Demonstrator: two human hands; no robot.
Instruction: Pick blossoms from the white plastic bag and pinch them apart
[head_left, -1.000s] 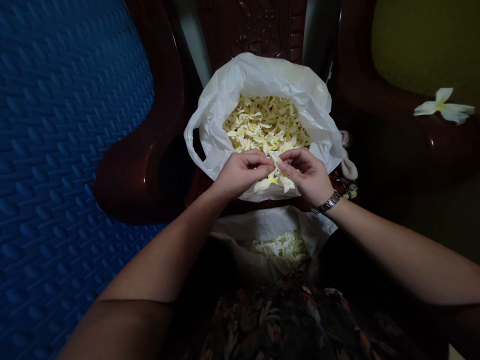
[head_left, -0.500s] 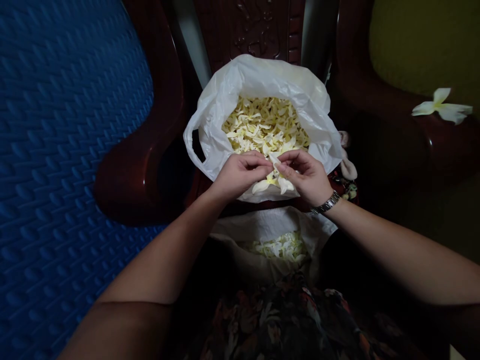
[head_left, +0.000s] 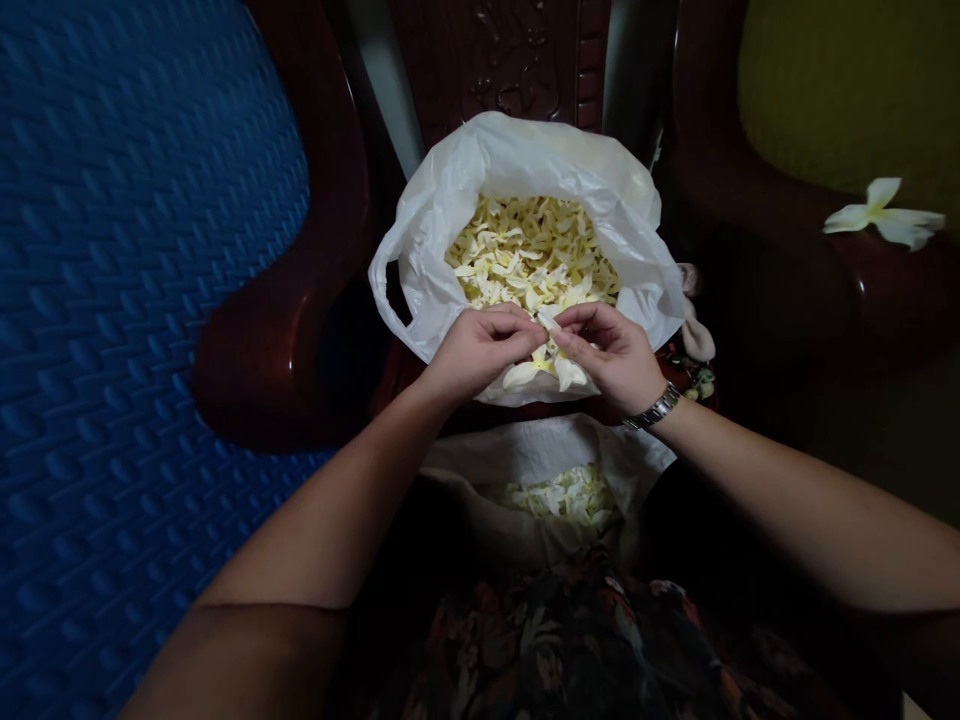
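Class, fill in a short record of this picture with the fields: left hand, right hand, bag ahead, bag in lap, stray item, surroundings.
left hand: the left hand pinches a white and yellow flower from one side
right hand: the right hand, with a wristwatch on it, pinches the same flower
bag ahead: white plastic bag open, full of pale petals
bag in lap: second bag, holding a smaller heap of flowers
stray item: single flower on the dark armrest
surroundings: blue textured surface on the left

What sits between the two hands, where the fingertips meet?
In the head view, a white-and-yellow flower held by both the left hand and right hand.
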